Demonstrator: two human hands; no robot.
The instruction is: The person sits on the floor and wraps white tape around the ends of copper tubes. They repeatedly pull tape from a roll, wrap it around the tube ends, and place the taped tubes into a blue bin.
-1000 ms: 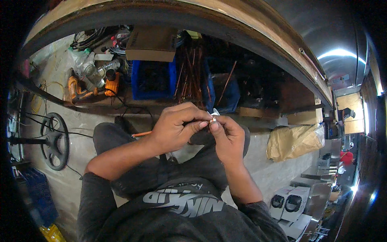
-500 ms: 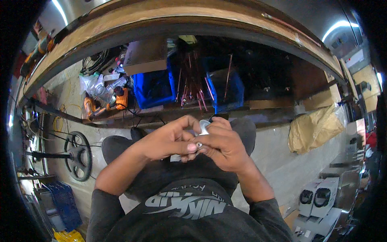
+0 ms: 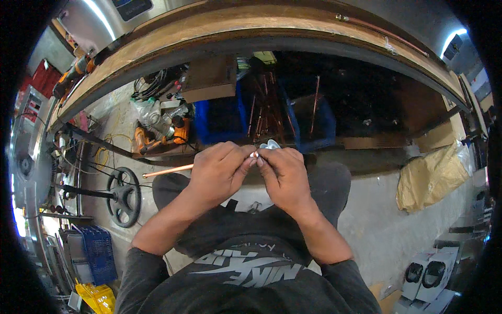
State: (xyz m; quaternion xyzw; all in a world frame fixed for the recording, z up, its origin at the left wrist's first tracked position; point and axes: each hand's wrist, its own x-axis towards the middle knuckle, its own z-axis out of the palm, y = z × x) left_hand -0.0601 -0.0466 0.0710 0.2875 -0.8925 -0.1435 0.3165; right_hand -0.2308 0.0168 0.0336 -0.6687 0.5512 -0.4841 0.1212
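My left hand (image 3: 214,170) is closed around a copper tube (image 3: 167,171), whose long end sticks out to the left past my knuckles. Between the fingertips of both hands shows a small shiny end piece (image 3: 254,154); its kind is too small to tell. My right hand (image 3: 286,175) is closed, thumb and fingers pinching at that end piece. A rounded silvery metal piece (image 3: 270,144) pokes up behind my right fingers, with its lower part hidden by them. Both hands meet above my lap, near the bench's front.
The wooden bench edge (image 3: 251,26) arches across the far side, with a copper rod (image 3: 381,34) on it. Below are blue bins (image 3: 220,118), copper tubes (image 3: 266,112), a cardboard box (image 3: 209,78) and an orange drill (image 3: 180,131). A black wheel (image 3: 124,196) stands left, a brown bag (image 3: 431,178) right.
My hands have moved farther from my body and turned, fingertips now meeting. The copper tube now shows sticking out left of my left hand. The whole view has shifted slightly.
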